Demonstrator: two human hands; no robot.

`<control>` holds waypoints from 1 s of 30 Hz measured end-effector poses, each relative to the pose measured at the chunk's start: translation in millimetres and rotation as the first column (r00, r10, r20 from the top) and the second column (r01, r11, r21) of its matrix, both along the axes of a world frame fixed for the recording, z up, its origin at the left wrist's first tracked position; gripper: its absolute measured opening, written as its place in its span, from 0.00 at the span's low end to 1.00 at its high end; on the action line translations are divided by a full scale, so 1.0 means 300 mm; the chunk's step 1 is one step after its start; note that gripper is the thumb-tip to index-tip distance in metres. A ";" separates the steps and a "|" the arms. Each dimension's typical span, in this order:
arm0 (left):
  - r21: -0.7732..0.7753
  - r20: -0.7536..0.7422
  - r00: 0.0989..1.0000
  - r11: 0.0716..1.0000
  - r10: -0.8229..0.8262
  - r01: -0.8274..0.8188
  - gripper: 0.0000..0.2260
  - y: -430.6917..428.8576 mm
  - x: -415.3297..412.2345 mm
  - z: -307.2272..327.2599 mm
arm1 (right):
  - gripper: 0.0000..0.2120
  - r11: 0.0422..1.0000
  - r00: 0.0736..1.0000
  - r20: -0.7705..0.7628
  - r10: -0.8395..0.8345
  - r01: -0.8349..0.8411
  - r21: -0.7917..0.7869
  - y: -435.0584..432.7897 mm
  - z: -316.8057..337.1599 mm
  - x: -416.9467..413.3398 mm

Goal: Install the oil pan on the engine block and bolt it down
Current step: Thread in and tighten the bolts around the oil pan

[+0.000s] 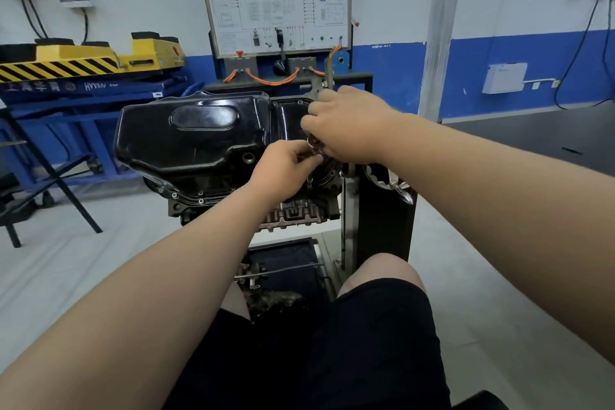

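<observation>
— Well, what are the fingers doing?
— Both hands pinch small shiny bits right where they meet. They are too small to count.
— How many hands?
— Two. The left hand reaches up from below, fingers curled. The right hand comes in from the right, knuckles up, fingers bent down.
— And the pan?
— One black oil pan sits on one engine block, just under the hands.
</observation>
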State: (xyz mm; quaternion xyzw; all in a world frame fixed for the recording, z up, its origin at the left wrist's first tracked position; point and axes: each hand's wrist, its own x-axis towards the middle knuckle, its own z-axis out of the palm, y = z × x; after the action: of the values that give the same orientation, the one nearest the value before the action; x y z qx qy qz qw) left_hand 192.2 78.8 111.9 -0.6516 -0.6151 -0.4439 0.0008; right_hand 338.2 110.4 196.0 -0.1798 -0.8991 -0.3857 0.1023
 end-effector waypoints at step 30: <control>-0.121 -0.660 0.742 0.957 0.121 -0.264 0.15 0.018 0.013 -0.003 | 0.14 0.997 0.996 0.088 0.026 -0.032 0.068 -0.041 -0.021 0.020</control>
State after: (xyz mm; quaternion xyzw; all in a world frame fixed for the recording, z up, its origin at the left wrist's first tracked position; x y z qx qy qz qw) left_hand 196.0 84.2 111.0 -0.6931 -0.6840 -0.1235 0.1910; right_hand 344.1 98.0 189.6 -0.1460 -0.8914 -0.4226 0.0748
